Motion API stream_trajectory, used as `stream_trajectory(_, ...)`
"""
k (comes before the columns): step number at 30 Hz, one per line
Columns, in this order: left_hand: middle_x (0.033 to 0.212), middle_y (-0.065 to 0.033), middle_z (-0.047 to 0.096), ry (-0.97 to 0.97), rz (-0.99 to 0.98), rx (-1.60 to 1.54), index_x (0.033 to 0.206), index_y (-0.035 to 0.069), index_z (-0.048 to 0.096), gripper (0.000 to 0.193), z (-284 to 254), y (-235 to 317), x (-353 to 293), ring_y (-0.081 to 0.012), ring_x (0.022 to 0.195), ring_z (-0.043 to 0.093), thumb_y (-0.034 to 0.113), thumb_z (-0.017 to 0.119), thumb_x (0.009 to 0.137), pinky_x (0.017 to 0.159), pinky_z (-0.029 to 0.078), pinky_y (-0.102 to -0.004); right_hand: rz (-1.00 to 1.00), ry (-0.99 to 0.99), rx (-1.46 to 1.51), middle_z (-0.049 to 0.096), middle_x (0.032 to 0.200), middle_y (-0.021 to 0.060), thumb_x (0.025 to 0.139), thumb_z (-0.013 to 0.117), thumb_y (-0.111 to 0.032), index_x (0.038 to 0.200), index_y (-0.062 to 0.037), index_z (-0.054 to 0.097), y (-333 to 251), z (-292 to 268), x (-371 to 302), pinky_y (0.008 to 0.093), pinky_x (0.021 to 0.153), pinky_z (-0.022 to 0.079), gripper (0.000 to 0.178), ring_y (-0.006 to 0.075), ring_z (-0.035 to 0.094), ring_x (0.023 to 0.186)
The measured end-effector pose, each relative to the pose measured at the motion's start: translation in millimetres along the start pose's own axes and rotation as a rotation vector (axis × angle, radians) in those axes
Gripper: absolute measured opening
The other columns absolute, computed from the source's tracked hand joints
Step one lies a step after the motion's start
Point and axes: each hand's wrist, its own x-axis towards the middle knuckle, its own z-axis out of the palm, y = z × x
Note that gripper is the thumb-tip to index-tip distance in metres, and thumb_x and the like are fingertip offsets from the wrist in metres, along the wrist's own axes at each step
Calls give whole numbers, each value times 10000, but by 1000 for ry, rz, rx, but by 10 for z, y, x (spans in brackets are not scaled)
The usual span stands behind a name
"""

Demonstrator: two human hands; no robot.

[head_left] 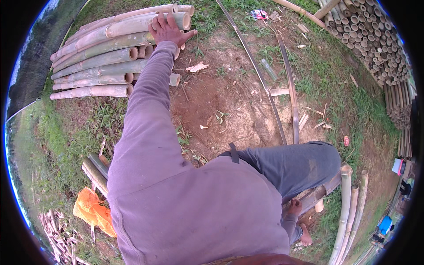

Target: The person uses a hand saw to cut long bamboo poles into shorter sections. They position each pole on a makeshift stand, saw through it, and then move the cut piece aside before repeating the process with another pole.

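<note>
My left arm stretches forward to a stack of cut bamboo poles (104,57) at the far left. There my left hand (167,32) lies over the end of an upper bamboo pole (132,27), fingers spread and thumb pointing right past its rim. Low on the right, my right hand (294,207) rests beside my bent leg, at the edge of a dark, flat bamboo or wood piece (316,198). Its fingers are small and partly hidden, so what they hold, if anything, cannot be told. My bare foot (305,236) shows below it.
Two long bamboo strips (289,84) lie on the dirt ahead. Upright-looking bamboo poles (346,203) are at lower right. A large pile of bamboo (375,39) fills the far right. An orange sack (93,212) and scrap pieces (57,236) lie at left. Wood chips (198,67) dot the ground.
</note>
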Motion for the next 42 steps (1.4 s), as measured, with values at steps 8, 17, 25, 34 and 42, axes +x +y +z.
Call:
stream_trajectory(8, 1604, -129, 383, 31, -46, -90, 1546, 179, 443, 985, -115, 59, 161, -343, 1547, 229, 753, 734, 800, 1208, 71, -736, -36, 62, -203, 745, 997, 163, 963, 736, -277, 1070, 41, 716, -215, -196, -81, 410, 882, 534, 336, 275, 685, 942)
stream_trajectory(17, 1638, -89, 372, 72, -694, -203, 1543, 235, 459, 998, 256, -713, 422, -387, 1553, 230, 715, 817, 745, 1212, 96, -777, 17, 309, -236, 672, 752, 40, 950, 773, -289, 970, 10, 722, 466, -873, -774, 319, 607, 466, 305, 127, 567, 659)
stream_trajectory(25, 1608, -15, 531, -516, -576, -54, 1495, 190, 617, 648, 1212, -1932, 648, -253, 1563, 332, 562, 264, 1098, 1242, 208, -617, 302, 350, -385, 761, 871, 163, 910, 762, -278, 1006, 29, 723, 734, -490, -1790, 440, 793, 563, 324, 291, 732, 822)
stream_trajectory(34, 1628, -160, 445, -45, -692, -446, 1565, 118, 468, 766, 721, -783, -1, -329, 1527, 381, 669, 442, 1035, 1212, 296, -588, 195, 531, -304, 762, 909, 183, 927, 761, -323, 1009, 20, 731, 386, -129, -1508, 438, 840, 560, 354, 336, 736, 869)
stream_trajectory(42, 1224, -174, 663, -550, 100, -1177, 1312, 7, 617, 468, 259, 1653, -2512, -306, 1155, 636, 267, 765, 953, 988, 514, -447, 358, 504, -208, 765, 1014, 234, 896, 763, -370, 1020, -7, 729, 138, -112, -1061, 480, 916, 553, 386, 410, 732, 1002)
